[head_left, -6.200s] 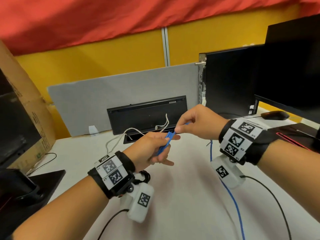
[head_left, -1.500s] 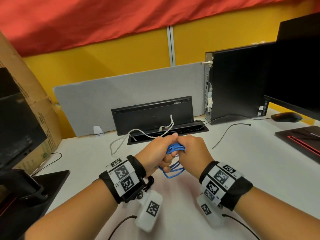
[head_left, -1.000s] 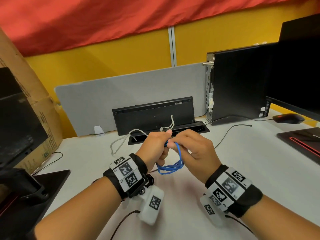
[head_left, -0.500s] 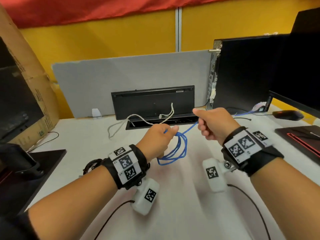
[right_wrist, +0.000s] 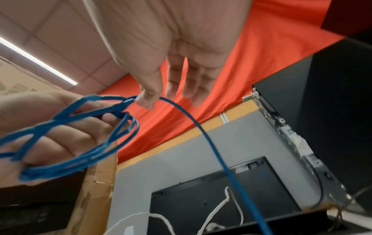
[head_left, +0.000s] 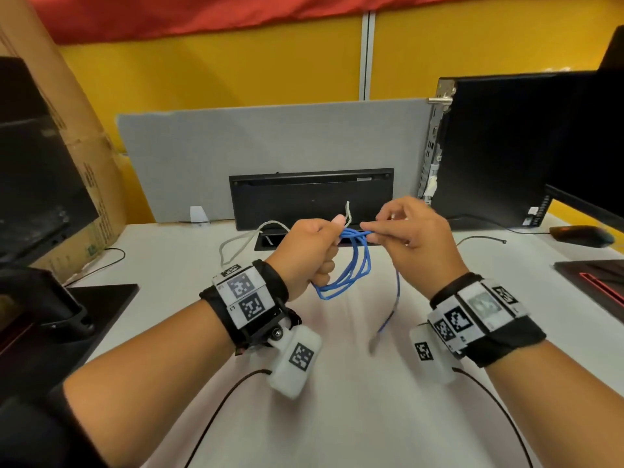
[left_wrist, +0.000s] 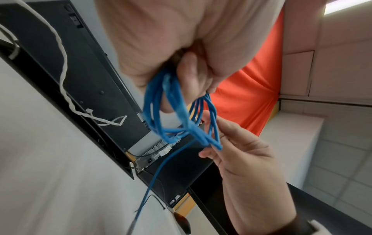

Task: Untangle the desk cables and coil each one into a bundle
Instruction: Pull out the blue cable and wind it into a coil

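Note:
A blue cable (head_left: 349, 270) hangs as a coil of several loops from my left hand (head_left: 332, 238), whose fingers curl round the top of the bundle (left_wrist: 171, 108). My right hand (head_left: 371, 229) is right beside it, thumb and forefinger pinching the blue cable (right_wrist: 128, 101) at the top of the coil, its other fingers straight. From that pinch the loose blue tail (head_left: 395, 298) drops to the white desk. A white cable (head_left: 243, 238) lies behind my left hand. A thin black cable (head_left: 479, 238) lies to the right.
A black cable box (head_left: 310, 197) stands open at the desk's back, against a grey partition (head_left: 270, 146). A black PC tower (head_left: 489, 146), a monitor and a mouse (head_left: 580, 235) are on the right. A cardboard box (head_left: 84, 146) and a black stand (head_left: 50, 305) are on the left.
My right hand, which had drawn the blue cable out to the right, has come back to my left hand. The coil holds more loops and the tail now hangs slack.

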A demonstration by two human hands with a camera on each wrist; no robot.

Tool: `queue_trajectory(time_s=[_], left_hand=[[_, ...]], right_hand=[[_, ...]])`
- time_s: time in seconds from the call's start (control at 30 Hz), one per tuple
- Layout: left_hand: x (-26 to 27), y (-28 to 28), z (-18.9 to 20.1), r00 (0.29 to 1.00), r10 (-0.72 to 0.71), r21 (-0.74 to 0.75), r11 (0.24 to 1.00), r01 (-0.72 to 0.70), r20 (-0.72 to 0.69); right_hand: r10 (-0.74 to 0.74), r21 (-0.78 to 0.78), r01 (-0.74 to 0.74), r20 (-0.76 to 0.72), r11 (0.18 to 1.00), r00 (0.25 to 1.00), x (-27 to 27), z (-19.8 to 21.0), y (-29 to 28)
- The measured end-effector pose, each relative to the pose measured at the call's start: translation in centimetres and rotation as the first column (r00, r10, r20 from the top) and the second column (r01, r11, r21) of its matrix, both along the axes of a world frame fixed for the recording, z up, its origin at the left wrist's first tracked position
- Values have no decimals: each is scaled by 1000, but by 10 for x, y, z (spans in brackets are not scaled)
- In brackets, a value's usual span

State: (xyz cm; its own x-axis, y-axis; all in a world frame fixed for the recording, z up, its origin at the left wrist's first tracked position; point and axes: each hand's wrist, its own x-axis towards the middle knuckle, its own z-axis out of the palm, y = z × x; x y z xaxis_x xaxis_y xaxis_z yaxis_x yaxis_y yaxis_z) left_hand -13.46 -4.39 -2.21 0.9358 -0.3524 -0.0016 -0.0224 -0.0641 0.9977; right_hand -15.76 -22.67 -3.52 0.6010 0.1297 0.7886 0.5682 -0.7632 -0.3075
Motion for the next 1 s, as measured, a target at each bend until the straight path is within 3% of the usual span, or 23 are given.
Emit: queue_trajectory(time_s=[0.1,0.17,0.33,0.47,0.63,0.7,0.8,1.0], left_hand=[[8,0,5,999,-35,-45,998,36,14],[15,0,10,999,-41,-86,995,43,26],[34,0,22,994,-54,-150,986,68,93],[53,2,21,990,-26,-207,977,55,138],[74,14,3,992,29,-314,949,11,123],[79,18,-2,992,46,-332,943,-4,116],[80,25,-1,989,52,-338,941,-3,135],[67,33,12,978,16,-287,957,46,208]], right_hand=[[-95,-68,99,63,993,993,13,7,-3],[-75,-34,77,59,996,995,23,13,-1],[5,231,-10,25,973,1000,50,26,7],[196,517,-96,-142,850,970,68,28,22],[447,667,-165,-277,727,850,76,28,37],[479,633,-176,-347,754,806,77,26,39],[350,407,-163,-446,899,824,75,20,47],[285,406,-142,-317,903,905,68,16,63]])
